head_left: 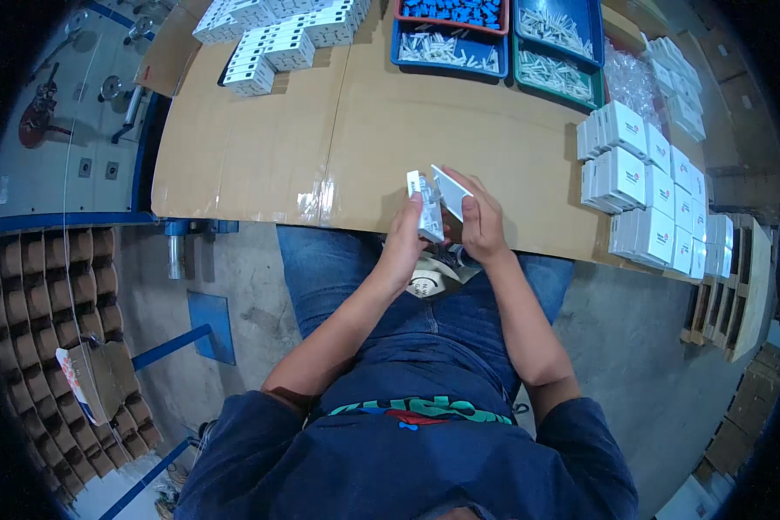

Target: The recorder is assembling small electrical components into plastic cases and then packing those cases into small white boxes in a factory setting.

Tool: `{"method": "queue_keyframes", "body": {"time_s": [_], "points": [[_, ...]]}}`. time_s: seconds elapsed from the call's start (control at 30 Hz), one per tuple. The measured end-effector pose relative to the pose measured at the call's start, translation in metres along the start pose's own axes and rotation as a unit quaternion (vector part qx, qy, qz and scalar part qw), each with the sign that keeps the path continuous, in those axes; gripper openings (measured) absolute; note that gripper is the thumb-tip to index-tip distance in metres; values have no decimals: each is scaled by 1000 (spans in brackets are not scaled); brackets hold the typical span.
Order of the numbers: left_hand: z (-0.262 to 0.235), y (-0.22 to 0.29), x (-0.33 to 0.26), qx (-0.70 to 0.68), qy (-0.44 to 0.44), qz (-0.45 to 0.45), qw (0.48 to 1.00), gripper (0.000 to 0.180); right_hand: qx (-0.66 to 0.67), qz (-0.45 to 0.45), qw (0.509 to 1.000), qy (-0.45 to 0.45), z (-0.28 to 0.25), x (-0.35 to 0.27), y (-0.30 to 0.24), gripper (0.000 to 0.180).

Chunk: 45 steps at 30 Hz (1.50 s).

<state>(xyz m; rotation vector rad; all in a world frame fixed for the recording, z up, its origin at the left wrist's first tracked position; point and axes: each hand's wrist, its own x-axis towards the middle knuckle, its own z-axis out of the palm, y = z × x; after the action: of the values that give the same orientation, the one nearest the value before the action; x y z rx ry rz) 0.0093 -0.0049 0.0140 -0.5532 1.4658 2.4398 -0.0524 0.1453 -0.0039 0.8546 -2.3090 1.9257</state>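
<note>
My left hand grips a small white plastic housing at the table's near edge, thumb along its side. Its inner side seems to face the right, though its details are too small to make out. A flat white cover plate is tilted in my right hand, held between the thumb and fingers. The two white parts lean close together at the top; whether they touch I cannot tell. Both forearms rest over my lap.
Brown cardboard covers the table. White box-shaped units stand in rows at the far left; stacked white square units line the right. A tray of blue pieces and trays of white pieces sit at the back.
</note>
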Motion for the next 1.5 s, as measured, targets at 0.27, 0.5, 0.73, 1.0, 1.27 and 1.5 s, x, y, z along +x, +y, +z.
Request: {"method": "queue_keyframes", "body": {"time_s": [0.27, 0.5, 0.73, 1.0, 1.27, 1.5], "points": [[-10, 10, 5, -97, -23, -12, 995, 57, -68, 58, 983, 159, -1, 2, 15, 42], [-34, -2, 36, 84, 90, 42, 991, 52, 4, 204, 932, 298, -14, 0, 45, 29], [-43, -2, 63, 194, 189, 159, 950, 50, -45, 212, 931, 292, -17, -11, 61, 18], [-47, -5, 55, 599, 228, 251, 725, 103, -272, 198, 915, 224, -27, -6, 42, 32], [-45, -8, 59, 618, 241, 245, 707, 111, -375, 66, 919, 106, -23, -3, 30, 42], [-44, -12, 59, 614, 239, 258, 706, 113, -365, 122, 918, 97, -20, -5, 36, 49]]}}
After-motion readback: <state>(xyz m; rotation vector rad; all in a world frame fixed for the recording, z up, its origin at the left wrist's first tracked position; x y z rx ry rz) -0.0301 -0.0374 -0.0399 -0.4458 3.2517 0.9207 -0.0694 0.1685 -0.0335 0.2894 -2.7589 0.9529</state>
